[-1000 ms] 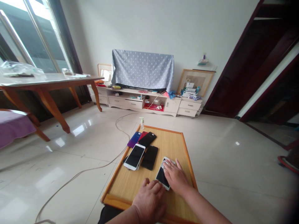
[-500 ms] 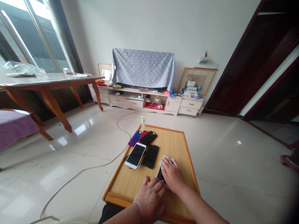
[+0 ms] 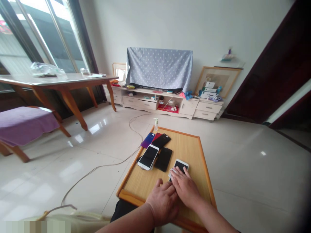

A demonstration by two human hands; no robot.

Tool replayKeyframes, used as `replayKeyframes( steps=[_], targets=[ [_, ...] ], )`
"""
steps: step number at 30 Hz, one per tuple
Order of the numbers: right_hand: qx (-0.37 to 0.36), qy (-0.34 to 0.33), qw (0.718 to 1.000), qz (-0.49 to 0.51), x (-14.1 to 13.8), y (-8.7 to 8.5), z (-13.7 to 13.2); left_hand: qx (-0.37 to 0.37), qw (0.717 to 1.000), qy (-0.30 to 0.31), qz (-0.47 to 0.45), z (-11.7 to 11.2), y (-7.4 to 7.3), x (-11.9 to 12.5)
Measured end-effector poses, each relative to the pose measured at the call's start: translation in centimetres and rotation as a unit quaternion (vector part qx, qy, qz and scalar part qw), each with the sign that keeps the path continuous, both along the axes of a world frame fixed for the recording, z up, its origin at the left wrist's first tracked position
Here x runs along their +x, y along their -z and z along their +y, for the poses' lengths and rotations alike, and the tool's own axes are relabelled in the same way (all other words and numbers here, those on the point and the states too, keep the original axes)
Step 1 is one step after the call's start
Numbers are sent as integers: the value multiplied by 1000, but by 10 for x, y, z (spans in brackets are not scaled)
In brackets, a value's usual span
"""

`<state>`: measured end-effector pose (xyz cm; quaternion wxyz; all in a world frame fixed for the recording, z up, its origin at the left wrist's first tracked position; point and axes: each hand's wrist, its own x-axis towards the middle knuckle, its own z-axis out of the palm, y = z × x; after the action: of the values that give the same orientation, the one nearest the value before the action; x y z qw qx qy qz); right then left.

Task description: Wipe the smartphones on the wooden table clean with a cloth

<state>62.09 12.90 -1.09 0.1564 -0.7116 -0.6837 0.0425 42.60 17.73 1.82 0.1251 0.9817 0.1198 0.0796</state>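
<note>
A white smartphone [image 3: 181, 164] with a dark screen lies on the wooden tray table [image 3: 184, 137]. My right hand [image 3: 186, 187] lies over its screen, fingers pressing a crumpled white cloth [image 3: 172, 172] against the glass. At the near end of the phone, my left hand [image 3: 162, 199] curls its fingers round the edge; that end is hidden by both hands. Left of them are a black phone [image 3: 163, 160] and a larger white phone [image 3: 148, 157] stacked over others. Behind these lie another black phone [image 3: 162, 140], a red phone [image 3: 156, 137] and a blue-purple phone [image 3: 147, 140].
A small pump bottle [image 3: 155, 124] stands at the tray table's far left corner. A cable [image 3: 97, 166] runs across the tiled floor. Farther off are a low white cabinet [image 3: 138, 104], a polka-dot cloth cover [image 3: 159, 68], a dining table [image 3: 82, 77] and a purple-covered seat [image 3: 26, 124].
My right hand has slid the cloth from the phone's far end toward its near end, uncovering the top. My left hand stays at the near end. The view has shifted left.
</note>
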Motion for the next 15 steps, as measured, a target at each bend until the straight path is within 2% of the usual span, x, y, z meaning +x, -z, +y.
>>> replayKeyframes(
  steps=[6, 12, 15],
  targets=[
    [5, 37, 999, -5, 12, 9, 0, 17, 1000, -14, -17, -3, 8, -5],
    [-22, -22, 999, 14, -8, 18, -18, 51, 998, -9, -26, -5, 12, -7],
    [-17, -3, 1000, 2, 1, 19, -23, 52, 998, -8, -25, -6, 13, -8]
  ],
)
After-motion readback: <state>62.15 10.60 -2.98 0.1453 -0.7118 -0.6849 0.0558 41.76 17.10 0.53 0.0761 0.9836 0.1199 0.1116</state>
